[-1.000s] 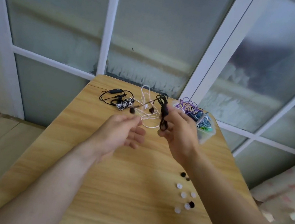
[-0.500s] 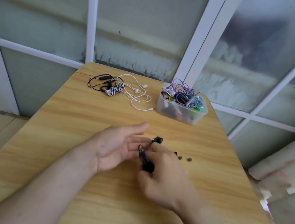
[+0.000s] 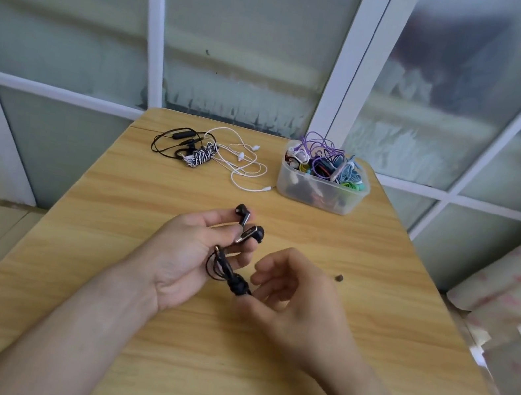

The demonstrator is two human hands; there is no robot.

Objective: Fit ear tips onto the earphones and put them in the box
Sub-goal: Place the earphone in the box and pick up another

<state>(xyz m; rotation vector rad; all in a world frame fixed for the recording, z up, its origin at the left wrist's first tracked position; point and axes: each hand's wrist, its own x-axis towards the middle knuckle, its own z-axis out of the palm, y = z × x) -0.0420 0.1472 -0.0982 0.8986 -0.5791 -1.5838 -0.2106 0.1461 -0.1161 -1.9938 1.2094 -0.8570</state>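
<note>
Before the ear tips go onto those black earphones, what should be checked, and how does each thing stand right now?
1. Both buds of the black earphones held steady and exposed: ok, the left hand pinches them at its fingertips.
2. Cord under control: ok, the right hand holds the bundled part.
3. Buds bare and ready for tips: cannot tell, too small to judge.
4. An ear tip within reach: ok, a dark ear tip lies on the table beside the right hand.
5. A free hand to take it: not ok, both hold the earphones.
6. Box open: ok, though already full of cords.
</note>
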